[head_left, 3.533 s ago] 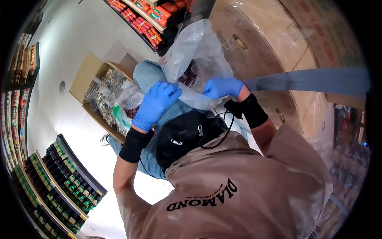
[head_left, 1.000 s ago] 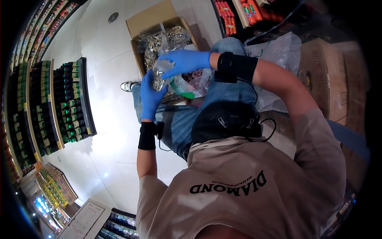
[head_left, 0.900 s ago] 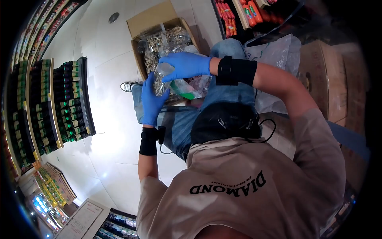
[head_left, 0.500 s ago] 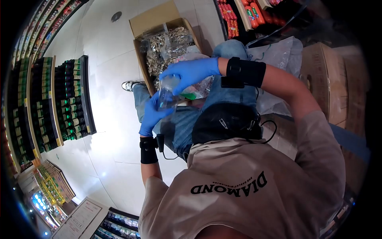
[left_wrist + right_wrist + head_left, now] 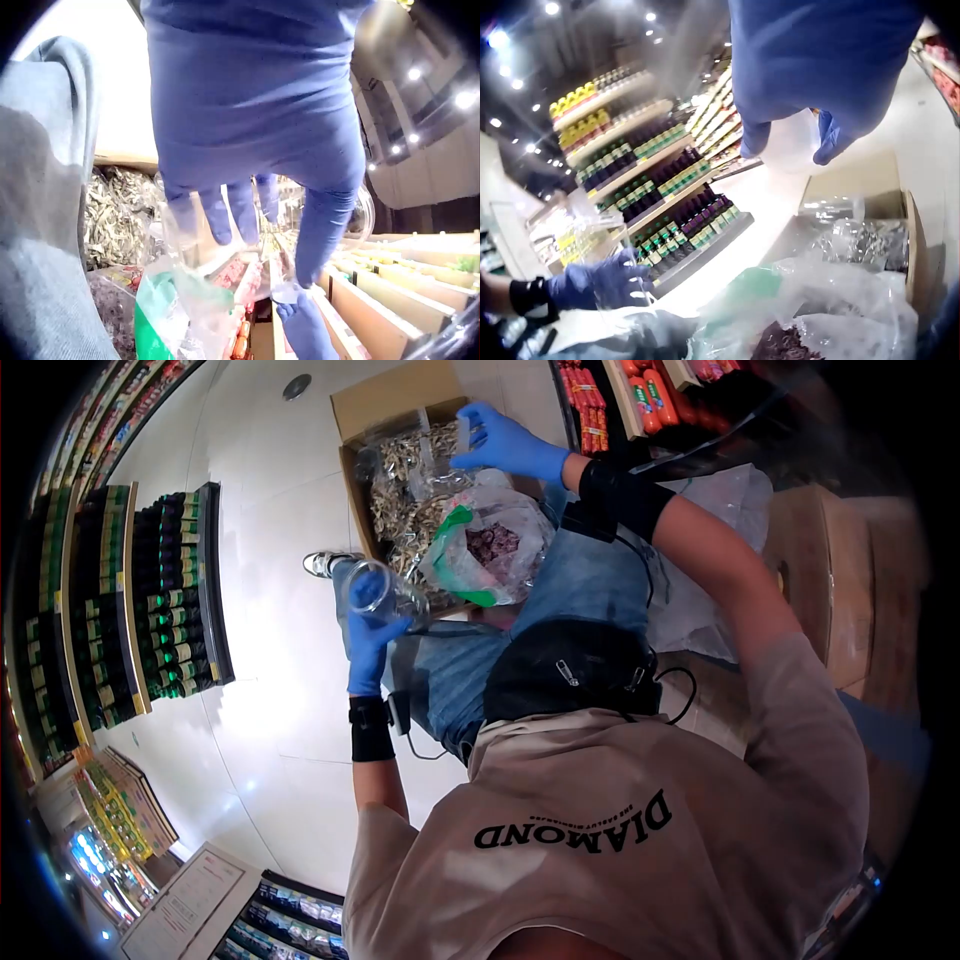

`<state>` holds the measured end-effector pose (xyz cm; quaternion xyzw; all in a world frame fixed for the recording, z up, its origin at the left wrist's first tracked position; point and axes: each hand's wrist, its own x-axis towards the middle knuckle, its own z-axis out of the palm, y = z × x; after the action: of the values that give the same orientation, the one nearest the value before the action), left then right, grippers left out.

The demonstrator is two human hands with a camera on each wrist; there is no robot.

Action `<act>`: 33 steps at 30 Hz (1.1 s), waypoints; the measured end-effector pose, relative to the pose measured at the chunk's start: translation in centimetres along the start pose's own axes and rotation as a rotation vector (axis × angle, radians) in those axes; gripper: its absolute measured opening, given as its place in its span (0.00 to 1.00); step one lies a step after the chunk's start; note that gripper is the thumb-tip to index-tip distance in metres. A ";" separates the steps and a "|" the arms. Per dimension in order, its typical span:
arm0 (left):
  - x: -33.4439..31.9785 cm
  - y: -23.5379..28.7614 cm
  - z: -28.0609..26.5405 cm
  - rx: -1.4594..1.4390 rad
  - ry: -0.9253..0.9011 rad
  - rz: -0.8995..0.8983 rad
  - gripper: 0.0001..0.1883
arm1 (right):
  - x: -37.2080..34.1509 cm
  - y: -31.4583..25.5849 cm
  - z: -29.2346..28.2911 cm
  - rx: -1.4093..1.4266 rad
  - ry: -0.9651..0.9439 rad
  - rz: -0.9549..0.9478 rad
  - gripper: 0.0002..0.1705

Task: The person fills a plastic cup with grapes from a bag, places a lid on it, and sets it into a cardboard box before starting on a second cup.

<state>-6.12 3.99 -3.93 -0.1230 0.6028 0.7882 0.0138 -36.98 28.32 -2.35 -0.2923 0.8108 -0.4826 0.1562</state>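
Note:
My left hand [image 5: 370, 645], in a blue glove, grips a clear plastic jar [image 5: 408, 603] above the left thigh. Its round open mouth shows in the head view, and through its wall I see blue glove fingers. My right hand [image 5: 512, 448], also gloved, pinches a translucent whitish lid [image 5: 789, 142] between thumb and fingers, apart from the jar. In the head view that hand is over the edge of the cardboard box [image 5: 365, 405], which holds small pale dried pieces [image 5: 400, 515] and clear plastic. A plastic bag [image 5: 450, 560] with a green patch stands open, with dark purplish dried pieces [image 5: 492, 545] inside.
Shelves of dark bottles [image 5: 175, 600] stand on the left. Red and orange packets [image 5: 655, 400] lie on a shelf at the top. A crumpled clear bag [image 5: 715, 530] and cardboard cartons [image 5: 815, 580] are on the right. White tiled floor [image 5: 280, 710] spreads left of my legs.
Both hands were together at the jar. My right hand has moved up and right, off the jar with the lid; my left has shifted slightly left, turning the open mouth into view.

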 end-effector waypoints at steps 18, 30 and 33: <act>5.2 -8.9 -1.0 0.230 0.298 0.078 0.43 | 7.4 12.6 6.0 -0.025 -0.193 -0.049 0.48; 5.5 -7.8 0.2 0.179 0.315 -0.030 0.42 | 8.3 13.5 7.2 -0.733 -0.172 -0.208 0.51; 5.5 -7.5 0.4 0.181 0.306 -0.017 0.42 | 8.2 13.3 7.5 -0.751 -0.163 -0.238 0.52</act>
<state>-10.26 5.73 -12.08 -0.2451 0.6653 0.7026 -0.0603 -43.69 22.85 -17.41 -0.4583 0.8761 -0.1426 0.0453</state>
